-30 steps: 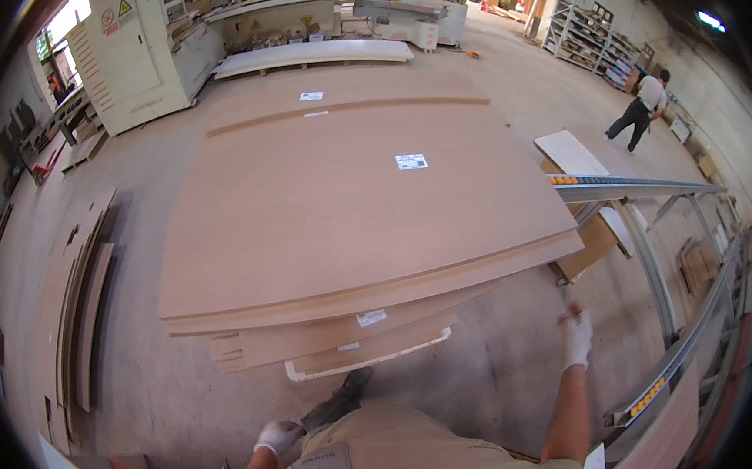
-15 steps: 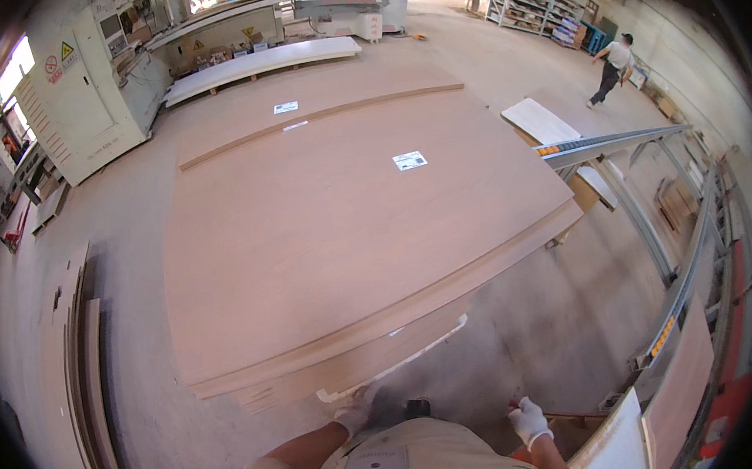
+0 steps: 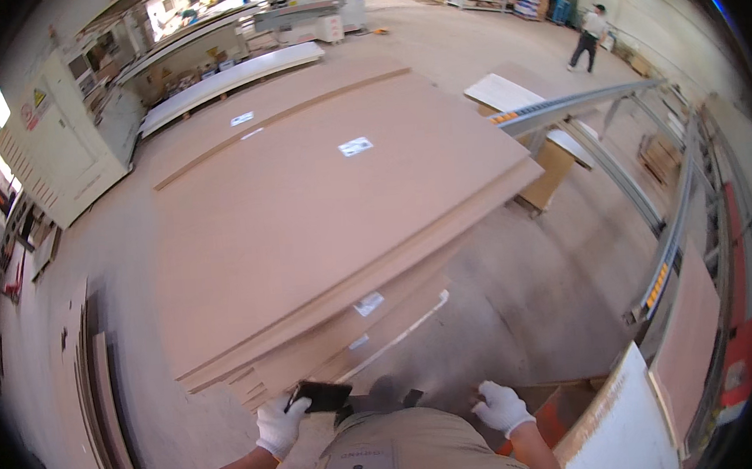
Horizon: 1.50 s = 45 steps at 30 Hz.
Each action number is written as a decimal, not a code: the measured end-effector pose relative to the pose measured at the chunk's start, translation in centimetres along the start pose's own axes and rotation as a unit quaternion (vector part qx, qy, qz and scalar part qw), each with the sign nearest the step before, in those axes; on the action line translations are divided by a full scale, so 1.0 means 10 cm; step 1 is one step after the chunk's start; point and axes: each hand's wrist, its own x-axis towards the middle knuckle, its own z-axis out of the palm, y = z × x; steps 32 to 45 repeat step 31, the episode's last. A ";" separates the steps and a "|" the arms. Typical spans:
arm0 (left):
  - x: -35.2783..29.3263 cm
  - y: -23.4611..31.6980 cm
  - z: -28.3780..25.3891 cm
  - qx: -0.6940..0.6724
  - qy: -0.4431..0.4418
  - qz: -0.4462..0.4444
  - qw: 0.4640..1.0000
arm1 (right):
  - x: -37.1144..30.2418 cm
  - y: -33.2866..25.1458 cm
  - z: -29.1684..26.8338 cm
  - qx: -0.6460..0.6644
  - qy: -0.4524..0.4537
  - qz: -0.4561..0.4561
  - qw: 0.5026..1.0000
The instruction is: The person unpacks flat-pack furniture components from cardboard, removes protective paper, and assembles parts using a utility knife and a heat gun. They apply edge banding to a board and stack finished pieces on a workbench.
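Observation:
In white knit gloves, both my hands show at the lower edge. My left hand (image 3: 278, 426) is closed on a flat black rectangular object (image 3: 324, 396), too plain to tell its kind, held by one end beside the near stack of panels. My right hand (image 3: 501, 406) is over the floor near leaning boards, fingers curled; whatever is in them, if anything, is hidden. Ahead lies a stack of large brown wood panels (image 3: 321, 203), with a white label (image 3: 356, 146) on the top sheet. Lower sheets and a pale strip (image 3: 400, 333) stick out on the near side.
Narrow boards (image 3: 107, 410) stand at left. White (image 3: 620, 422) and brown (image 3: 686, 335) panels lean at right, beside a metal roller frame (image 3: 572, 107). A machine cabinet (image 3: 60, 139) stands far left, with a white slab (image 3: 230, 83) nearby. Another person (image 3: 589, 38) is far right.
My left hand has moved left and now shows the black object in its grip. My right hand has shifted left and up. The view has turned; the other person's legs have changed position.

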 end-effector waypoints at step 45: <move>0.48 2.48 2.54 -0.094 -0.771 -0.055 0.627 | -0.99 0.00 -0.06 0.534 0.558 0.094 0.628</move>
